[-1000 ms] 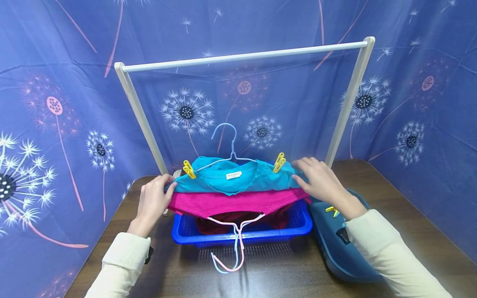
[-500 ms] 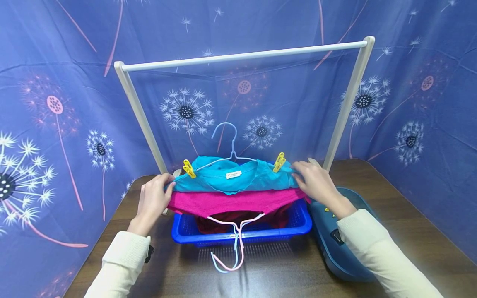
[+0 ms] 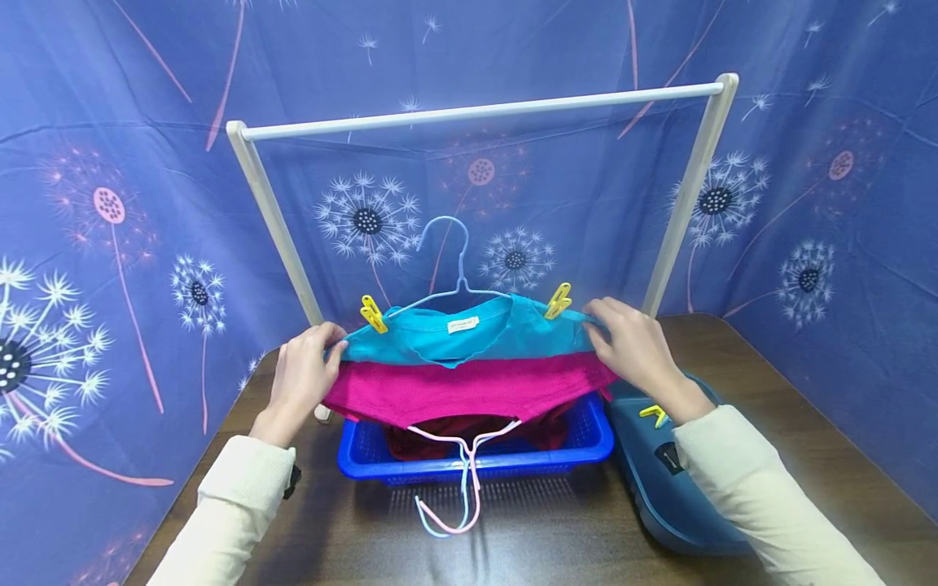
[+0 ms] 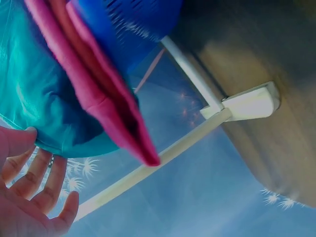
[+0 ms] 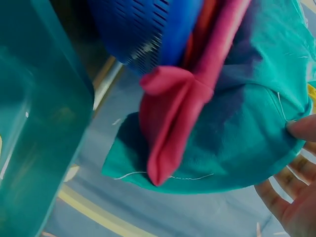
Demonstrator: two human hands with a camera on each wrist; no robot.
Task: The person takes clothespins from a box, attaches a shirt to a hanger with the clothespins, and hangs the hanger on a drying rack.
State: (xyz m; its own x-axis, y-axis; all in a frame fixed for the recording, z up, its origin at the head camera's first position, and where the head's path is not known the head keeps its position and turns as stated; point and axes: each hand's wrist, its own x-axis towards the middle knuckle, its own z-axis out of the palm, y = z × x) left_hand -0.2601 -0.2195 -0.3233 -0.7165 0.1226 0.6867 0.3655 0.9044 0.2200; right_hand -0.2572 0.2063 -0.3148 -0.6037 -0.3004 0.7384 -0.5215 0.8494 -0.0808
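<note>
A turquoise shirt (image 3: 410, 335) on a pale blue hanger (image 3: 463, 273) is held up at both shoulders. My left hand (image 3: 304, 374) pinches its left shoulder edge between thumb and fingers; in the left wrist view the thumb lies on the turquoise cloth (image 4: 39, 106). My right hand (image 3: 633, 346) pinches the opposite shoulder, the thumb on the cloth (image 5: 247, 148) in the right wrist view. One yellow clothespin (image 3: 374, 314) sits on each side of the hanger, the other clothespin (image 3: 558, 301) at right. In front of the shirt lies a magenta garment (image 3: 469, 391).
A blue basket (image 3: 476, 467) under the garments holds dark red cloth (image 3: 440, 435). Pink and light blue hanger hooks (image 3: 469, 488) stick out over its front. At right stands a teal bin (image 3: 681, 513) with yellow clips (image 3: 652, 412). A wooden rack with a white bar (image 3: 476, 110) rises behind.
Both hands have raised the turquoise shirt slightly, so its hanger hook and clothespins sit higher. The right hand has shifted a little up and right. The magenta garment's hanger hooks have stayed put.
</note>
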